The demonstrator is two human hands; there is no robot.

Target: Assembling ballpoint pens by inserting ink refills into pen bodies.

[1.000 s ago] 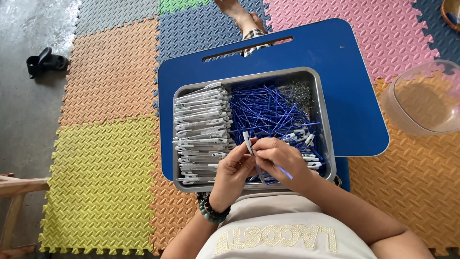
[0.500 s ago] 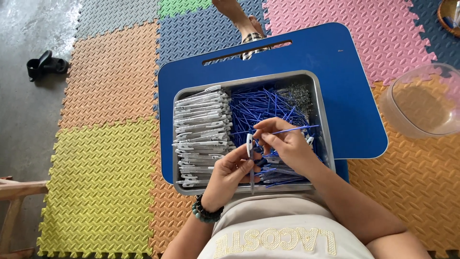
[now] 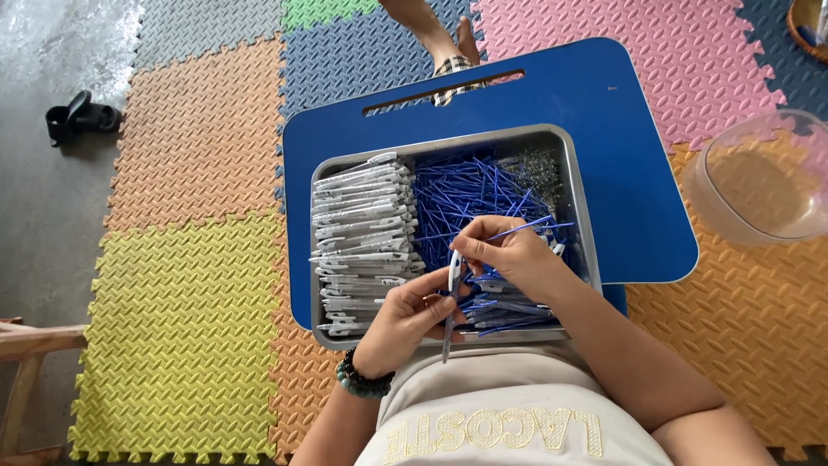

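Pen barrel [image 3: 452,302], white at its far end and grey toward the near tip, stood nearly upright in the view over the near edge of the metal tray [image 3: 580,198], held in the left hand [image 3: 412,312], whose fingers were curled closed around its middle. Just beside it on the far right, the right hand [image 3: 504,255] pinched a thin blue refill [image 3: 526,229] between thumb and fingertips, the refill slanting off to the far right above the tray. Both hands were close together, almost touching, at the near middle of the tray. Inside the tray, a stack of white and grey pen barrels [image 3: 362,233] filled the left half, and a loose heap of blue refills [image 3: 483,194] filled the right, with a small cluster of metal springs [image 3: 539,164] in the far right corner. Under the tray lay a blue lap table [image 3: 621,112], set on coloured foam floor mats [image 3: 190,328]. A clear plastic bowl [image 3: 763,177] sat on the mats well to the right. A beaded bracelet [image 3: 360,380] circled the left wrist.
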